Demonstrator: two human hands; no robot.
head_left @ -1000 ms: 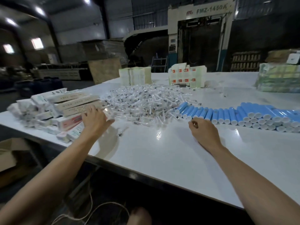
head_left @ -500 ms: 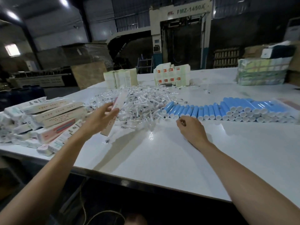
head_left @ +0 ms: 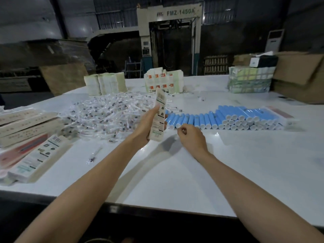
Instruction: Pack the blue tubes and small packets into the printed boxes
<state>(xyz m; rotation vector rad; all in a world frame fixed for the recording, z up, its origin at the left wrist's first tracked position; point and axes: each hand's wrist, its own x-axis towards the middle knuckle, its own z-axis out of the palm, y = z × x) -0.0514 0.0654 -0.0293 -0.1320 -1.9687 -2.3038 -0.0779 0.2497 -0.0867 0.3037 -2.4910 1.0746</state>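
Observation:
My left hand (head_left: 146, 124) grips a long flat printed box (head_left: 159, 114) and holds it upright above the middle of the white table (head_left: 175, 172). My right hand (head_left: 191, 138) hovers just right of it with the fingers curled and nothing visible in them. A row of blue tubes (head_left: 224, 118) with white caps lies behind the right hand. A big heap of small clear packets (head_left: 108, 114) spreads out behind the left hand. More printed boxes (head_left: 33, 137) are piled at the left edge.
Stacks of pale cartons (head_left: 105, 84) and orange-marked cartons (head_left: 164, 81) stand at the far side. A wrapped bundle (head_left: 249, 81) and brown cardboard (head_left: 298, 76) sit at the far right. One loose packet (head_left: 94, 154) lies near my left forearm.
My left hand picked a printed box off the left pile and carried it right and up to the table's middle. The right hand stayed near the blue tubes, fingers curled.

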